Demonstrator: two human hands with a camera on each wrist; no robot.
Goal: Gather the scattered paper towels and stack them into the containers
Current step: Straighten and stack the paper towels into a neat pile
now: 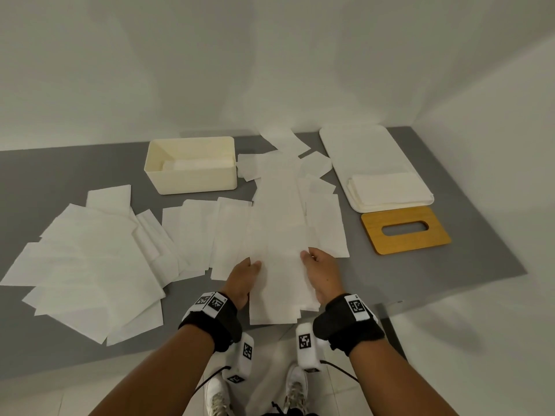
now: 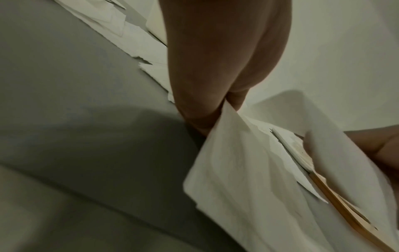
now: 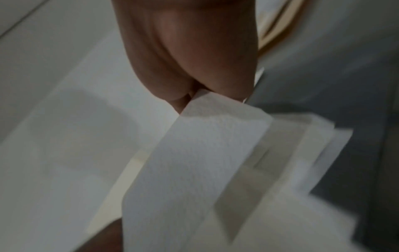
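1. The left hand (image 1: 242,277) and right hand (image 1: 321,273) hold one bundle of towels (image 1: 279,280) between them at the near middle of the grey mat (image 1: 90,169).
2. Left fingers (image 2: 202,109) are pressed together, pinching the bundle's left edge.
3. Right fingers (image 3: 183,81) pinch its right edge; the bundle's layers fan out below them.
4. More loose towels (image 1: 90,250) lie scattered on the near left, and others run toward the far middle.
5. The box (image 1: 192,165), far left of centre, holds a few towels.
6. The tray (image 1: 375,163), far right, carries a stack at its near end.
7. A wooden lid (image 1: 405,229) lies just near the tray.
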